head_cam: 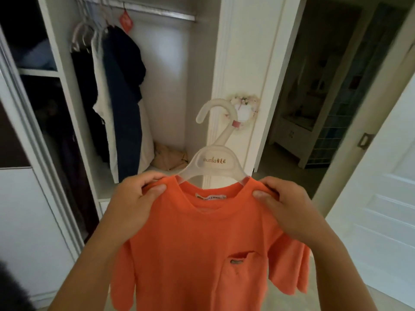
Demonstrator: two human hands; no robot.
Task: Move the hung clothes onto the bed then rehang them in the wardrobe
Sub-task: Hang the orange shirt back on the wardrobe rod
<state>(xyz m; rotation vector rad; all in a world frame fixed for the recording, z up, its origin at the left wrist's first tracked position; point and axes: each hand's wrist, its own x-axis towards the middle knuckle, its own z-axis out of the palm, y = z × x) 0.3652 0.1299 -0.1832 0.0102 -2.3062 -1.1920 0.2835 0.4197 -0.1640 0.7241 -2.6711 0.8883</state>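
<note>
An orange T-shirt with a chest pocket hangs on a white plastic hanger, held up in front of the open wardrobe. My left hand pinches the shirt's left shoulder over the hanger arm. My right hand pinches the right shoulder the same way. The hanger's hook points up and to the left. The wardrobe rail runs across the top, with dark, navy and white garments hanging at its left end.
A red tag dangles from the rail. A beige cloth lies on the wardrobe floor. Shelves stand to the left. An open doorway to a dark room is on the right, beside a white door.
</note>
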